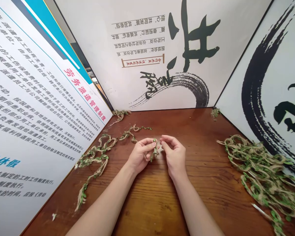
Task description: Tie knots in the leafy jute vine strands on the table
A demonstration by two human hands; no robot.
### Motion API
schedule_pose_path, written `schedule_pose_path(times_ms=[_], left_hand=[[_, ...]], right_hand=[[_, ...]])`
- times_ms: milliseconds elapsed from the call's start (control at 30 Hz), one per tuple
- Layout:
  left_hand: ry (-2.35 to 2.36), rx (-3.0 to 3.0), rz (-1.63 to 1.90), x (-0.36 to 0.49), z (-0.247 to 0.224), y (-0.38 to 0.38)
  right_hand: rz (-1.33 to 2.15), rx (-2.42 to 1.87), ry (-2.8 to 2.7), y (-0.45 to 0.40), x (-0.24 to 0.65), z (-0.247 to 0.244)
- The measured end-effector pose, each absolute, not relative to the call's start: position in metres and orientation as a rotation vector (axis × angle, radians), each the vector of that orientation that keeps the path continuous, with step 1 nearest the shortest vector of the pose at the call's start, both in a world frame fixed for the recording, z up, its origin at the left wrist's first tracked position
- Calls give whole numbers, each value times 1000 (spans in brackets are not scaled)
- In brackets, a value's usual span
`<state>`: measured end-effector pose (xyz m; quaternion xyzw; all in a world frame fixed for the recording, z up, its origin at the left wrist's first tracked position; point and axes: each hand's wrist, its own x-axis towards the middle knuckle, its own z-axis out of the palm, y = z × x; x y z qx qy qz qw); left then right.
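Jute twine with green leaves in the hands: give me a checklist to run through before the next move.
1. Left hand grips the leafy jute twine: ok.
2. Right hand has its fingertips on that twine: cannot tell, they sit right beside it.
3. Loose twine strand lies apart from the hands: ok.
4. Tangled twine pile lies apart from the hands: ok.
5. Thin needle-like pin lies away from the hands: ok.

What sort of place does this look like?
Probably a handicraft bench in a company or staffing office: a wooden table, heaps of jute-twine leaf garland, and a wall board headed with labour-dispatch rules in Chinese.
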<state>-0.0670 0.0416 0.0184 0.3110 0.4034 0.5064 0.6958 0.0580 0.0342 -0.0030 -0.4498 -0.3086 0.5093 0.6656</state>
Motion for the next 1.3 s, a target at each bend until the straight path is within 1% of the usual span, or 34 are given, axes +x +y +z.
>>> schedule_pose_path(times_ms=[133, 500, 900, 1300], left_hand=[[759, 618, 1053, -73, 14, 43], [701, 478, 1112, -76, 12, 47], [751, 550, 1084, -74, 8, 45], [615, 434, 1019, -75, 11, 44]], right_hand=[[1335, -861, -773, 31, 53, -1], [1518, -721, -768, 26, 56, -1], [1574, -716, -729, 26, 52, 3], [1462, -723, -838, 24, 54, 4]])
